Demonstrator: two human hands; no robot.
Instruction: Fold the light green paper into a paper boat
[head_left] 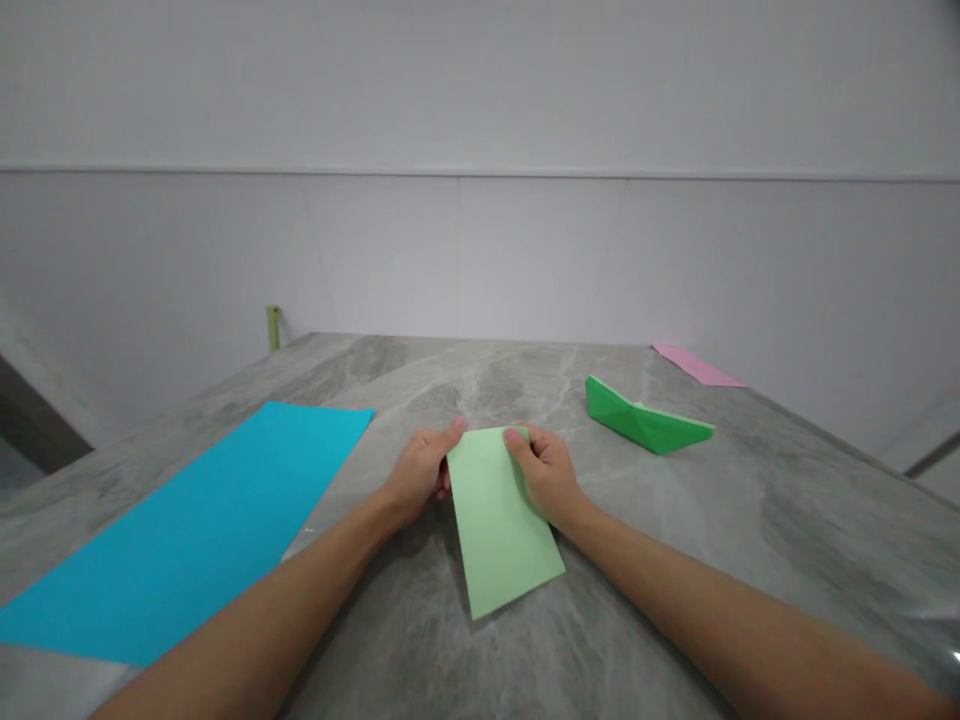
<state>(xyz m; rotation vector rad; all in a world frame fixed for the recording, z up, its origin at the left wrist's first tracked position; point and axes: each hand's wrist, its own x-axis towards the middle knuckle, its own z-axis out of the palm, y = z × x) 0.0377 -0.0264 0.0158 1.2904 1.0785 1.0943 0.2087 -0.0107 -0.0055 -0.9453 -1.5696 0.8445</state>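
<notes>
A pale green sheet of paper [502, 535] is held tilted over the table, its near edge toward me. At its far left corner my left hand [424, 470] is closed, with the thumb at the edge and the other fingers partly behind the paper. My right hand [549, 475] grips the far right part, thumb pressed on the front and the other fingers hidden behind. To the right of that hand lies a folded green paper boat [651, 422], touched by neither hand.
A large blue sheet [202, 525] lies on the left of the grey marbled table [465, 375]. Near the far right edge is a pink sheet [699, 366]. A white wall [480, 250] stands behind the table, with a small green post [273, 328] at the far left.
</notes>
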